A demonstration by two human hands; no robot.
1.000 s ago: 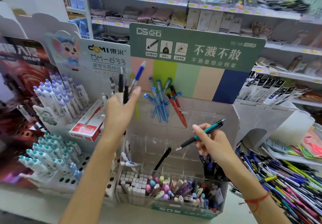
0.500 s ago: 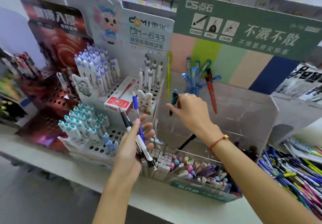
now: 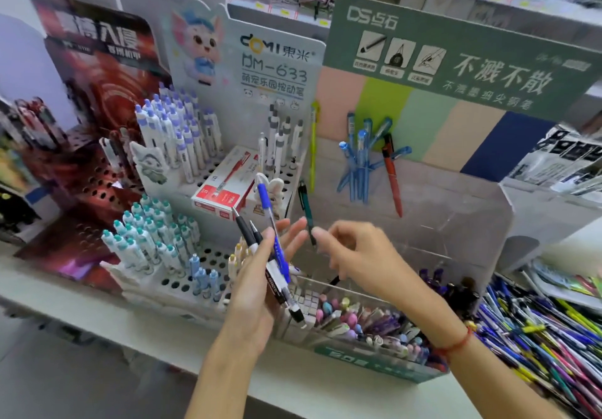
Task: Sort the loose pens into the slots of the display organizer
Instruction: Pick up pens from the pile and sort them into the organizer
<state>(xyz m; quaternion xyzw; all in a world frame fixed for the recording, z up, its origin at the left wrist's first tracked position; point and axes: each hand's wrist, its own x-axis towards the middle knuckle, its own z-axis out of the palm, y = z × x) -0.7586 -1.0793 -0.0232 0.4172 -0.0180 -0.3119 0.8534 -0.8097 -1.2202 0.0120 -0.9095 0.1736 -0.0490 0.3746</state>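
Left grip [image 3: 260, 275] clamps our spare pens [image 3: 273, 255]; right grip [image 3: 351, 252] pinches the teal pen [image 3: 306, 210], upright above the clear organizer [image 3: 456, 223]. Mid-sort, we reckon; next it needs a free slot.

Hands [image 3: 260, 275] hold pens [image 3: 277, 262].

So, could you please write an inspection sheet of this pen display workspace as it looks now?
Surface: white shelf carrying the displays.
Job's things: white perforated organizer, partly filled; clear organizer holding blue pens and a red pen.
Clutter: red pen box lying on the white organizer; heap of loose pens at right.
Hands: left hand holds a bundle of pens; right hand pinches a teal pen, upright.
Cables: nothing seen.
Surroundings: green sign; blurred store shelves behind.
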